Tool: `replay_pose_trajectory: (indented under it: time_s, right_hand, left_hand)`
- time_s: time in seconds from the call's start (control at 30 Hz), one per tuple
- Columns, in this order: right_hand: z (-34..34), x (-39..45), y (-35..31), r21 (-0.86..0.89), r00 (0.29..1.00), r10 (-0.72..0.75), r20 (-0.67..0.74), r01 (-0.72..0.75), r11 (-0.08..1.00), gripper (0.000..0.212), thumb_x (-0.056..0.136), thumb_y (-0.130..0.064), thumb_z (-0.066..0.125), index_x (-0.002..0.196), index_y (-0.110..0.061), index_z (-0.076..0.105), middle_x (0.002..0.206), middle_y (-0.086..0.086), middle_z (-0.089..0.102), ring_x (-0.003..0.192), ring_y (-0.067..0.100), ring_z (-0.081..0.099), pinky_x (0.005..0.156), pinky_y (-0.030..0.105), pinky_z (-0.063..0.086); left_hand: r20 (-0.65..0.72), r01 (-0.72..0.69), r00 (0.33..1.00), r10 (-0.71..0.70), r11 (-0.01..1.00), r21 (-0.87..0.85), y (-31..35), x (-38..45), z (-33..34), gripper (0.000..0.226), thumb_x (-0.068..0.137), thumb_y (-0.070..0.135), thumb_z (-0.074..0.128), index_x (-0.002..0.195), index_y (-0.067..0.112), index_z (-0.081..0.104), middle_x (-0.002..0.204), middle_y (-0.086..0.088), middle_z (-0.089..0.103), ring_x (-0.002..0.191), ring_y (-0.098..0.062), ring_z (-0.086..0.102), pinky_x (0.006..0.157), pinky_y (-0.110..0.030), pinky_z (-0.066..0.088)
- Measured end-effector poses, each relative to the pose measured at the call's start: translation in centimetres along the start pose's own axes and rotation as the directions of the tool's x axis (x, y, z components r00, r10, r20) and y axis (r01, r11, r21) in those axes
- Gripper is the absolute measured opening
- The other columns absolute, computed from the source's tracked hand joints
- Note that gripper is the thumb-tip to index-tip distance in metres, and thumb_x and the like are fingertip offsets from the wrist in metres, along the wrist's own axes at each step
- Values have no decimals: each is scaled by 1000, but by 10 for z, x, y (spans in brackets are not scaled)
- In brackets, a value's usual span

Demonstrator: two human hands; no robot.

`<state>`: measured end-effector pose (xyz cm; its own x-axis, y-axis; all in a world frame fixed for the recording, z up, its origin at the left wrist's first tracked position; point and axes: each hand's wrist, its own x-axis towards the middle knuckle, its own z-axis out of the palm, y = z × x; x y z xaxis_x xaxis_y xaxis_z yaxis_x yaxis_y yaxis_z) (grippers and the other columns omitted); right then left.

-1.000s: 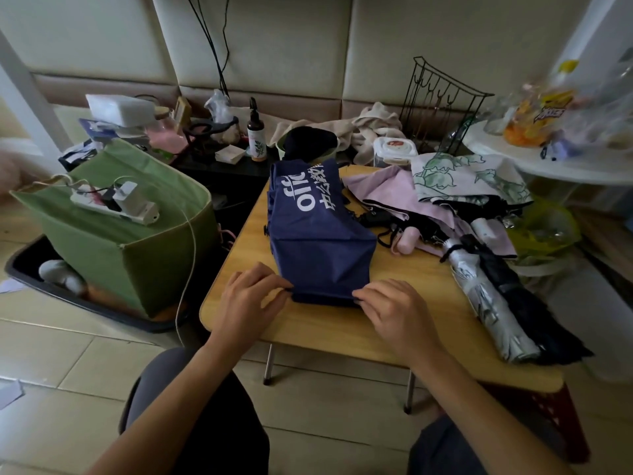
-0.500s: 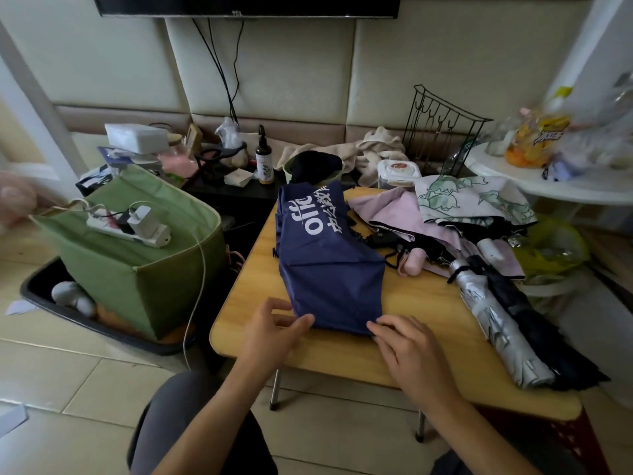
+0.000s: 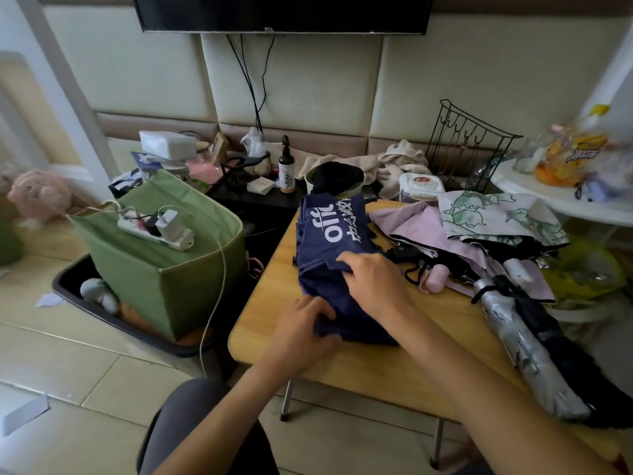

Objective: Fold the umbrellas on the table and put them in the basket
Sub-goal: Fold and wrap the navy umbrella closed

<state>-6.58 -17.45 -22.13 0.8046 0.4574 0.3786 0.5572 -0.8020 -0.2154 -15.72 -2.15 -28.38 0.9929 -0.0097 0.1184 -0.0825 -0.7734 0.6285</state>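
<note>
A: Your left hand [image 3: 301, 323] pins the navy umbrella's [image 3: 329, 258] near end to the tabletop [image 3: 404, 365], grip clenched on cloth.

B: And your right hand [image 3: 373, 279] pinches a fold mid-canopy, gathering slack. Basket [image 3: 178, 279] waits on the floor, left.

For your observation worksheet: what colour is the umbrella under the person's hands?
Navy blue with white lettering, seen in the head view: the umbrella.

A lived-in home room: a television [image 3: 281, 13] hangs on a padded wall [image 3: 308, 80], a low wooden table [image 3: 428, 341] stands on a tiled floor [image 3: 68, 371], with towels [image 3: 394, 162], a small fan [image 3: 37, 193] and a bottle [image 3: 286, 166] lying about.
</note>
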Motion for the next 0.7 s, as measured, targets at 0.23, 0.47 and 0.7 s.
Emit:
replay_pose_trajectory:
  time_s: [0.23, 0.47, 0.7]
  right_hand:
    - [-13, 27, -7, 12, 992, 42, 116, -43, 999, 22, 99, -23, 58, 118, -21, 70, 107, 16, 72, 100, 40, 64, 73, 41, 49]
    - [-4, -11, -14, 100, 883, -66, 465, 22, 995, 41, 97, -19, 51, 137, -25, 54, 130, 7, 62, 118, 31, 58, 94, 45, 51]
    - [13, -41, -11, 33, 862, -30, 506, 15, 999, 68, 97, -34, 60, 156, -20, 31, 150, 1, 47, 136, 25, 47, 106, 40, 44]
  left_hand:
    - [-70, -307, 928, 367, 856, 417, -15, 3, 4, 21, 94, 35, 50, 98, 28, 69, 102, 9, 65, 97, -15, 63, 82, -30, 45]
    - [-297, -355, 850, 435, 889, 289, -19, 10, -3, 5, 94, 23, 62, 97, 19, 63, 94, 5, 62, 87, -15, 59, 78, -31, 48]
    - [-238, -488, 804, 545, 833, 262, -25, 15, -3, 12, 98, 29, 64, 106, 21, 64, 101, 6, 63, 92, -14, 60, 86, -31, 49]
